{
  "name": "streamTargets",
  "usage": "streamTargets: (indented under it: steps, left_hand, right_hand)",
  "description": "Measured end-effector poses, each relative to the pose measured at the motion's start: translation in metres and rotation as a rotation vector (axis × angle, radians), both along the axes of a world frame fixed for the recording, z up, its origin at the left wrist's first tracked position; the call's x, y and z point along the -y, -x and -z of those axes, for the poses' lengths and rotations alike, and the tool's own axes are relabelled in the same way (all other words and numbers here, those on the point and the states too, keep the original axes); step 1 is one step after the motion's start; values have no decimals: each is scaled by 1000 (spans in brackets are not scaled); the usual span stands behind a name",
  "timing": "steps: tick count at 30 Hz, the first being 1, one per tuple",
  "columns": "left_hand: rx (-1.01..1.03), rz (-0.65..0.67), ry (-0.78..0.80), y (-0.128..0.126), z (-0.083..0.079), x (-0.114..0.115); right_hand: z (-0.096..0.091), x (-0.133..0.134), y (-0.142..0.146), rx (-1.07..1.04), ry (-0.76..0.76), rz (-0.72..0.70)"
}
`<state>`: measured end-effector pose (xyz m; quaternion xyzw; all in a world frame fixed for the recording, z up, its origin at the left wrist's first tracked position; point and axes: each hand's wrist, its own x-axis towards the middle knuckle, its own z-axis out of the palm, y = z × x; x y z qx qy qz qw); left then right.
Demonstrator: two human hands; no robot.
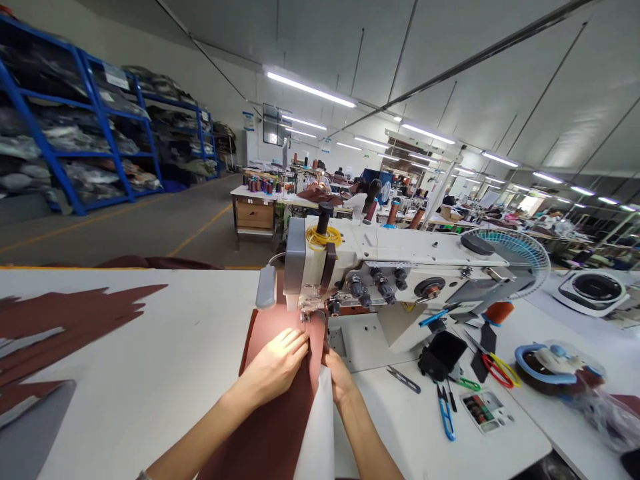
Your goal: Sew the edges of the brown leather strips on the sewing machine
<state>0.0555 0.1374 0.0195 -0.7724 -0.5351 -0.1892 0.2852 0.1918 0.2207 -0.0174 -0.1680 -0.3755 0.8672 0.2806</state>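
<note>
A reddish-brown fabric piece (280, 407), with a white underside showing along its right edge, runs under the presser foot (305, 316) of a white sewing machine (400, 253). My left hand (280, 360) lies flat on top of the fabric, its fingertips close in front of the needle and lit by the machine lamp. At the right edge, my right hand (339, 377) holds the fabric, its fingers partly hidden beneath and behind it.
Brown cut pieces (75, 327) lie on the table's left. Right of the machine are thread snips (404, 379), blue snips (445, 412), a black box (443, 353), red-and-yellow scissors (500, 369) and a bobbin tray (485, 410). Blue shelves (100, 127) stand behind; a person (363, 198) sits farther back.
</note>
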Motion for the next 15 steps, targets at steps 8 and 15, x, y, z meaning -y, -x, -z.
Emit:
streamTargets:
  steps: [8,15]
  left_hand:
    - [32,41,-2,0,-4,1]
    - [37,43,5,0,-6,2]
  right_hand:
    - [5,-11,-11,-15,-13,-98]
    - [17,-19,-11,-10,-47,-135]
